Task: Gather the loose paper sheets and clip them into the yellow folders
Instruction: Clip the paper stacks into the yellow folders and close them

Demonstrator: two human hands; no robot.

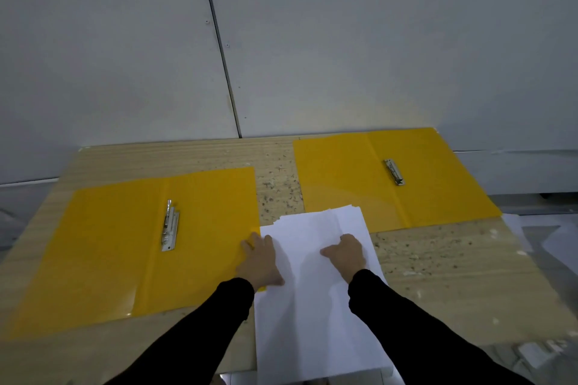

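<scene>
Nearest, two arms in black sleeves (406, 331) reach forward over a stack of white paper sheets (312, 316) lying in the middle of the wooden table (453, 275). The stack's near end hangs past the table's near edge, and the sheets are plain white.

The left hand (259, 259) lies flat with straight, slightly spread fingers. Its palm is on the stack's left edge and its fingertips are on the right edge of the left yellow folder (103, 244). The right hand (344, 255) rests on top of the sheets with its thumb stretched to the left and its fingers bent downward. Whether they pinch any paper cannot be told.

The left folder lies open and flat. A metal clip (170, 226) sits just right of its spine on bare yellow plastic.

Farther back, the stack's far end fans out a little and overlaps the near left corner of the right yellow folder (438, 184). That folder is also spread open, showing its own metal clasp (394, 171) on bare yellow. Behind the table stands a grey panelled wall (344, 40).
</scene>
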